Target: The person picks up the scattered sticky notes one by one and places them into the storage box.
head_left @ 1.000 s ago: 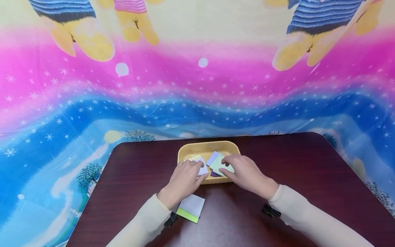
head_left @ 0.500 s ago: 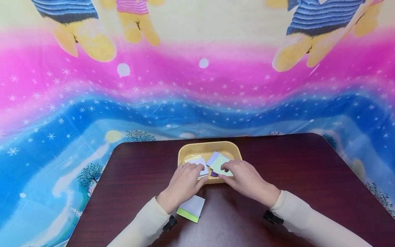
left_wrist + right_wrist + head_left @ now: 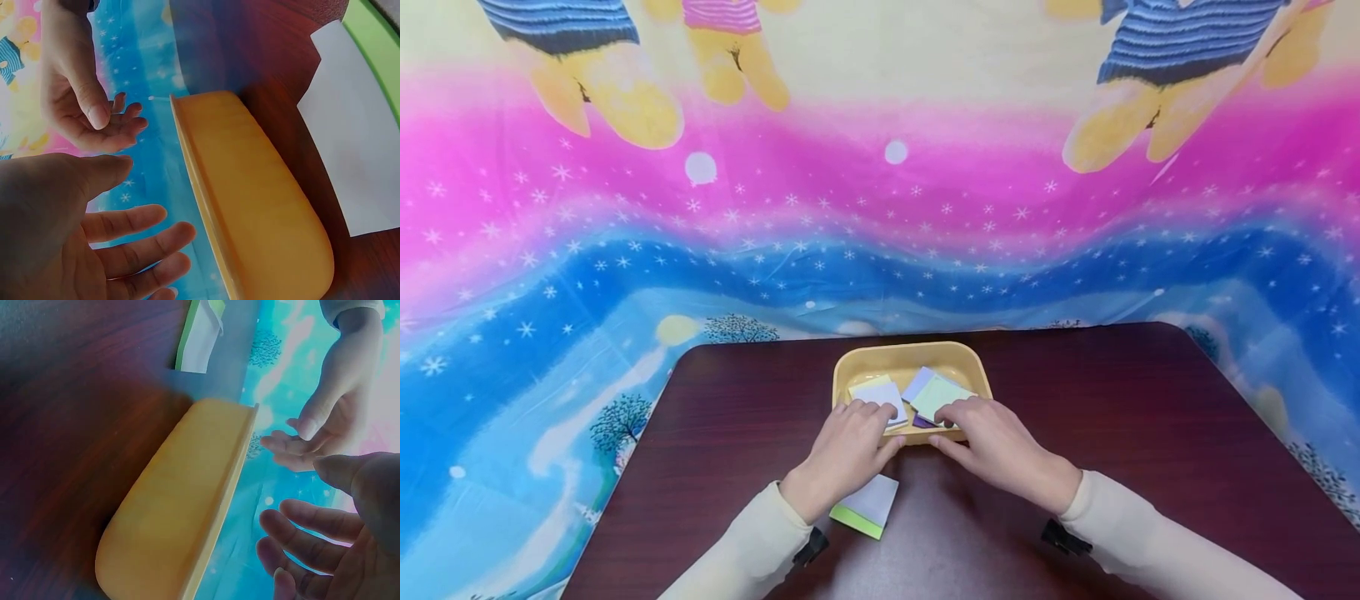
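A yellow plastic tray stands near the table's far edge, with small square paper pads inside. On its left side lies a whitish pad with a pale yellow edge. To the right, a pale green pad overlaps a lilac one, and a purple bit peeks out below. My left hand hovers over the near left rim, fingers loosely bent and holding nothing. Mirroring it, my right hand is over the near right rim. Both wrist views show the fingers spread above the tray's wall.
Another pad, white with a bright green strip, lies on the dark wooden table in front of the tray, partly under the left wrist. A printed cloth hangs behind the table.
My right hand has drawn slightly back toward the near rim, its fingers lower over the green pad. The left hand shifts only a little; the tray and pads stay in place.
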The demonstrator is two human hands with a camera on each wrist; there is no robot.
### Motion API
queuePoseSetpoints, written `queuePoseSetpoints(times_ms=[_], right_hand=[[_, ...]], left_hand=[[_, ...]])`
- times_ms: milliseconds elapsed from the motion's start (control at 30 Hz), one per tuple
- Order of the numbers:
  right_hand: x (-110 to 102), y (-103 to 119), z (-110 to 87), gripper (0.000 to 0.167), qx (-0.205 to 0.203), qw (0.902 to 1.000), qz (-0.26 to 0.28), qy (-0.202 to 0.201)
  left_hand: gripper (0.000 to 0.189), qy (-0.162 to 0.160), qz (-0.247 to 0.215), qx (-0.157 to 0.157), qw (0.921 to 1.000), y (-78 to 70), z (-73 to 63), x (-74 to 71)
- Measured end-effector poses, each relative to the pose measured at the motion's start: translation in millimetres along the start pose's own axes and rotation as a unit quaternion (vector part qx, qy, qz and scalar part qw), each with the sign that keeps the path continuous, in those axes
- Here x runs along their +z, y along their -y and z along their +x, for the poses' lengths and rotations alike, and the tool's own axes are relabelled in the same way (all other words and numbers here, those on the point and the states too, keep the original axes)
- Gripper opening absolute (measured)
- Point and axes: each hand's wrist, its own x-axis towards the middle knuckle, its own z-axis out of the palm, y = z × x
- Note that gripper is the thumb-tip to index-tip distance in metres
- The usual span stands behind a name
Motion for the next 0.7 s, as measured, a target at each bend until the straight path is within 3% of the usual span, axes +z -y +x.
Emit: queuePoseSetpoints(times_ms=[467, 700], right_hand=[[4, 6, -6.5, 0.018, 0.01, 0.9996, 0.016, 0.021], [8, 8, -9.3, 0.019, 0.008, 0.9994, 0.019, 0.026]], left_hand=[[0.033, -0.007, 0.017, 0.006, 0.9998, 0.9, -10.1, 2.9], [0.034, 0.011, 0.008, -0.004, 0.9999, -0.6, -15.1, 0.6]])
